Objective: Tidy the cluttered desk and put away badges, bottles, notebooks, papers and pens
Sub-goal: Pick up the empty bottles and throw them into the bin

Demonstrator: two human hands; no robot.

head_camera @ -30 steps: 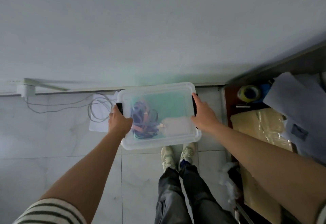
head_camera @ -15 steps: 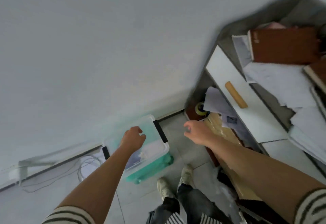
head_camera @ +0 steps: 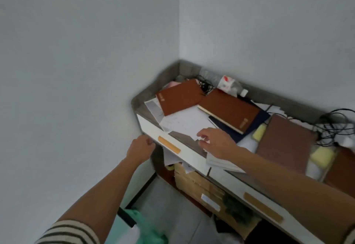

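Right hand (head_camera: 215,141) spread, empty, over loose papers (head_camera: 184,122) at table (head_camera: 167,76) edge; left hand (head_camera: 141,148) loosely curled, empty, at its 9 o'clock. Best to square them first, then lift.

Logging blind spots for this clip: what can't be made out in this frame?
- Bin: head view, cut by the bottom edge and left arm; contents unseen.
- Bottle: head view, blurred; label unreadable.
- Left hand: fingers curl away from the camera; grip unclear.
- Right hand: blur hides whether it touches the papers.
- Desk: right end cut by the frame edge.
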